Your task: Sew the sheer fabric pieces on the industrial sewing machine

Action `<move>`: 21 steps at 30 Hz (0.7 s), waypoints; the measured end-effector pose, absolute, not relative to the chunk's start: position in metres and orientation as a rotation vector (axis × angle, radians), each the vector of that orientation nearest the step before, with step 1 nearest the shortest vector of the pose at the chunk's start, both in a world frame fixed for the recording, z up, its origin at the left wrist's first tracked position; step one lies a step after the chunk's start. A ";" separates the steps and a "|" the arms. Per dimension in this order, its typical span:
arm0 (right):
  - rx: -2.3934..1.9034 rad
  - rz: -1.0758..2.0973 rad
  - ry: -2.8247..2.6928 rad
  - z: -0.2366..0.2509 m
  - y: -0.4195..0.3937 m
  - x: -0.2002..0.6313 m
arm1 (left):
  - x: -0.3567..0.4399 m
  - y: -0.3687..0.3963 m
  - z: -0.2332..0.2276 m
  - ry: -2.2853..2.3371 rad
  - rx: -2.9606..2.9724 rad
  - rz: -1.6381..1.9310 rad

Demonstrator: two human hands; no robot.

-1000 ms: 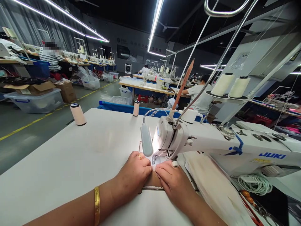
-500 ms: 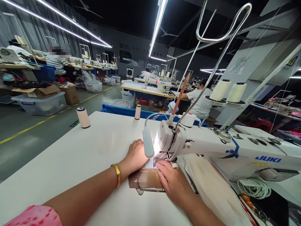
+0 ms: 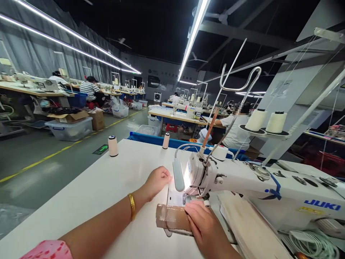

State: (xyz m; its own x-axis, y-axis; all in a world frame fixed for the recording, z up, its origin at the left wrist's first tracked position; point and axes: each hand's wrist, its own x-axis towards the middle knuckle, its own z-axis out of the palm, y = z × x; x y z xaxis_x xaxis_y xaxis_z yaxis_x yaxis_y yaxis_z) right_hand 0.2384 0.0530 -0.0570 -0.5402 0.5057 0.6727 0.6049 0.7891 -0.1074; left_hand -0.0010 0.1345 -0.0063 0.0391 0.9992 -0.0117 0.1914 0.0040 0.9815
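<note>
My left hand (image 3: 158,182) is over the white table, left of the needle area, with thumb and fingertips pinched together. Whatever is between them is too small to make out. My right hand (image 3: 206,221) lies palm down with its fingers extended beside the presser foot (image 3: 185,197), touching the right end of a brown, tape-wrapped block (image 3: 175,217). This block sits at the front of the metal bed plate (image 3: 174,197) of a white sewing machine (image 3: 242,180). A grey lamp (image 3: 178,176) on a bent neck lights the needle area.
Two pale pink thread cones, one nearer (image 3: 113,146) and one farther (image 3: 166,141), stand on the tabletop (image 3: 107,201). Cream fabric (image 3: 245,219) lies below the machine arm. Cream spools (image 3: 256,120) stand on a rack at right. Beyond, a co-worker (image 3: 237,129) sits near another machine.
My left hand has drawn back from beside the needle, its fingers now pinched. My right hand stays by the presser foot, its fingers slightly nearer me. The camera view has tilted up and shifted left.
</note>
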 end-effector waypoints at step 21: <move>-0.909 1.771 -1.989 -0.016 0.066 0.151 | -0.099 0.004 0.056 1.208 1.439 0.593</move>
State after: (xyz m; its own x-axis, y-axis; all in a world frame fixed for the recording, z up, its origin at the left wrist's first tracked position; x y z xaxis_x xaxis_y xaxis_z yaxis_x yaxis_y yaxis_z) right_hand 0.1505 0.0659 -0.0159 -0.7439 0.6467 -0.1683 0.2418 0.0257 -0.9700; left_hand -0.0995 0.0036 0.0560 0.3521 0.8993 -0.2596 0.3451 0.1331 0.9291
